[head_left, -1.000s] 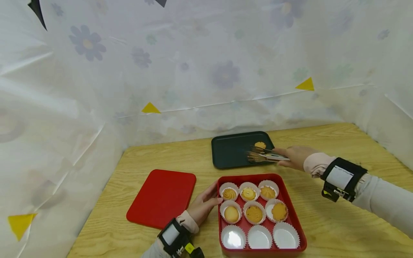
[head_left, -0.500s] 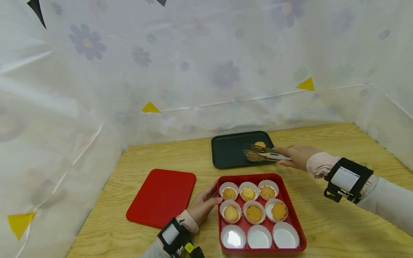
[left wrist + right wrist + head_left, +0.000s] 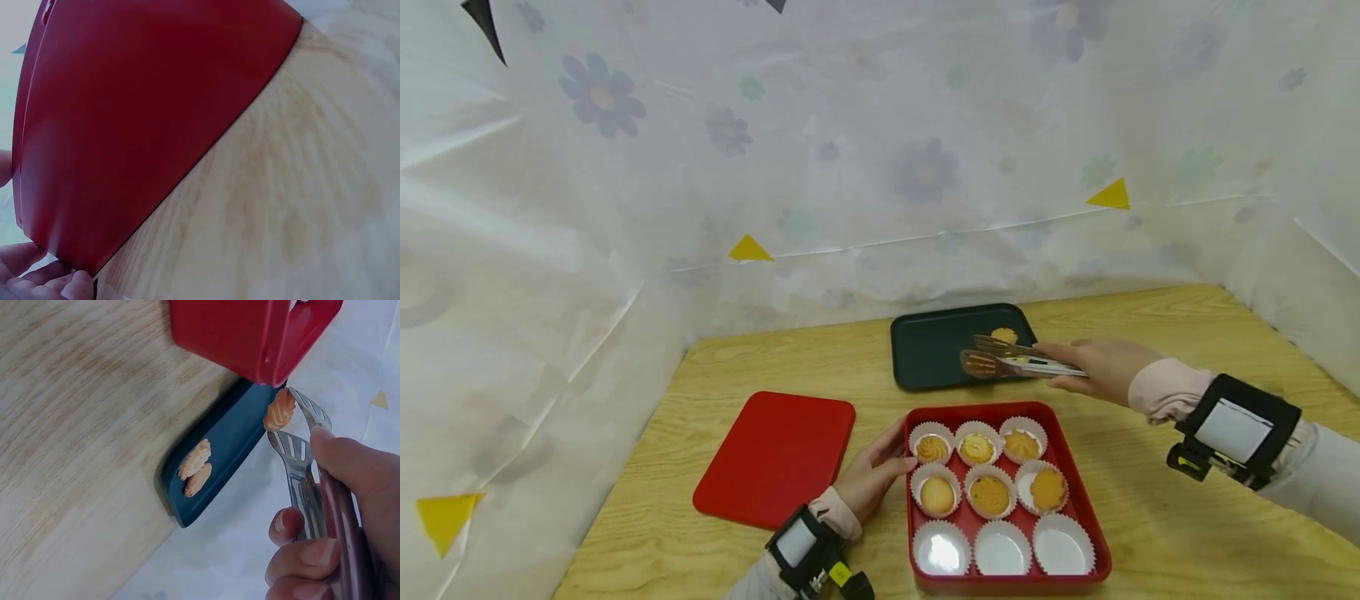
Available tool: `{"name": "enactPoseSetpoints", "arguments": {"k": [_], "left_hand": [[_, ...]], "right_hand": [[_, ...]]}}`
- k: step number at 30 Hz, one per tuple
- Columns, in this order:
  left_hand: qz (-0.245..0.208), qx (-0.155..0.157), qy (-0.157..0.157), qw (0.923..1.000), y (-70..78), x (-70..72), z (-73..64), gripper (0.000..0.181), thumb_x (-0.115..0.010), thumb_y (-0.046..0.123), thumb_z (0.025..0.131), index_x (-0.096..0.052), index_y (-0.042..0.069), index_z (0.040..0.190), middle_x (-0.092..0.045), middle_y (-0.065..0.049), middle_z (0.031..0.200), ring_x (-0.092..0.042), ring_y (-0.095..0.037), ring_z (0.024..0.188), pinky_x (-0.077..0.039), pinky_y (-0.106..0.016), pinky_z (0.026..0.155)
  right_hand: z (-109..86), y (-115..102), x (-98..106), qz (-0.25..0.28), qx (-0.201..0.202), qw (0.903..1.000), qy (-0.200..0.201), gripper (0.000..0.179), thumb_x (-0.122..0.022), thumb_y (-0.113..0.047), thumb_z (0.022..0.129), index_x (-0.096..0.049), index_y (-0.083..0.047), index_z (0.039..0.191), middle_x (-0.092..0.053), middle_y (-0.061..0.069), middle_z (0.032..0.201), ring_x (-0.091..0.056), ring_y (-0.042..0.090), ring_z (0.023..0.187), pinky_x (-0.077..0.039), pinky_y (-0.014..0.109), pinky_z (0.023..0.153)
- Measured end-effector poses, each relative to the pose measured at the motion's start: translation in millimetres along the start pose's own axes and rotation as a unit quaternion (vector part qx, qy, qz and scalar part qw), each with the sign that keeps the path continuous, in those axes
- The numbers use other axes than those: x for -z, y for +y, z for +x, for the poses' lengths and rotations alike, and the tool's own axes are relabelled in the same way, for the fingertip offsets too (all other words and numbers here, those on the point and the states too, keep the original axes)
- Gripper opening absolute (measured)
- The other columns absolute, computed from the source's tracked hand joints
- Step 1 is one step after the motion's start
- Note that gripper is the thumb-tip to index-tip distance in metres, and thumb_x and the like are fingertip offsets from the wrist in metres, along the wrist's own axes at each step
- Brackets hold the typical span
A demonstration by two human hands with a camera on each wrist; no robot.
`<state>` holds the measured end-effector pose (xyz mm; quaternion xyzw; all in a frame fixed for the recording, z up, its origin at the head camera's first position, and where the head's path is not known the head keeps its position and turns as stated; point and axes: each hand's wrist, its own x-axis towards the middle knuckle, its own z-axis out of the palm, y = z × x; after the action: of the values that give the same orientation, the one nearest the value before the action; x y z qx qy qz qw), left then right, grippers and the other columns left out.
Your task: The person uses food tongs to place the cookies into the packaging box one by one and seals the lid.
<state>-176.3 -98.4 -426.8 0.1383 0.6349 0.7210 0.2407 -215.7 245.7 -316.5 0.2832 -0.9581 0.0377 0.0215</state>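
My right hand (image 3: 1101, 367) grips metal serving tongs (image 3: 1037, 365) over the dark green tray (image 3: 925, 354). In the right wrist view, the slotted tong tips stand apart, right at both ends of a ridged cookie (image 3: 280, 411). Two more cookies (image 3: 195, 459) lie together near one end of the tray. My left hand (image 3: 868, 479) holds the left wall of the red box (image 3: 1078, 475), thumb at the rim, fingers along the outside. Paper cups fill the box in rows; the two far rows hold cookies (image 3: 990, 495), and the near row's cups (image 3: 1002, 548) are bare.
A flat red lid (image 3: 778, 458) lies on the wooden table (image 3: 647, 500), left of my left hand. Behind the tray rises a pale flowered sheet (image 3: 865, 167), which also hangs at both sides. The red box stands between me and the tray.
The tong tips have shifted slightly left over the tray. My right wrist has moved a little right and nearer. The left hand and the box stay in place.
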Motion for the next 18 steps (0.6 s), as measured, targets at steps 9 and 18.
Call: {"name": "enactPoseSetpoints", "arguments": {"k": [9,18], "left_hand": [[-0.003,-0.001,0.008,1.0000,0.6,-1.0,1.3,0.067,-0.051,0.010,0.095,-0.019,0.003,0.154,-0.022,-0.018,0.159,-0.018,-0.035,0.147,-0.018,-0.049,0.119],[-0.005,0.005,0.007,0.9999,-1.1,0.0,2.4,0.067,-0.052,0.010,0.095,-0.021,0.004,0.154,-0.024,-0.017,0.158,-0.020,-0.035,0.146,-0.019,-0.050,0.118]], "right_hand": [[-10.8,-12.1,7.2,-0.009,0.007,0.9999,0.006,0.055,-0.070,-0.036,0.087,-0.058,-0.009,0.132,-0.070,0.017,0.100,-0.062,0.018,0.064,-0.057,0.050,0.069],[-22.5,-26.8,14.1,-0.010,0.010,0.9998,0.012,0.054,-0.069,-0.036,0.087,-0.056,-0.016,0.136,-0.069,0.018,0.106,-0.066,0.020,0.067,-0.056,0.052,0.072]]}}
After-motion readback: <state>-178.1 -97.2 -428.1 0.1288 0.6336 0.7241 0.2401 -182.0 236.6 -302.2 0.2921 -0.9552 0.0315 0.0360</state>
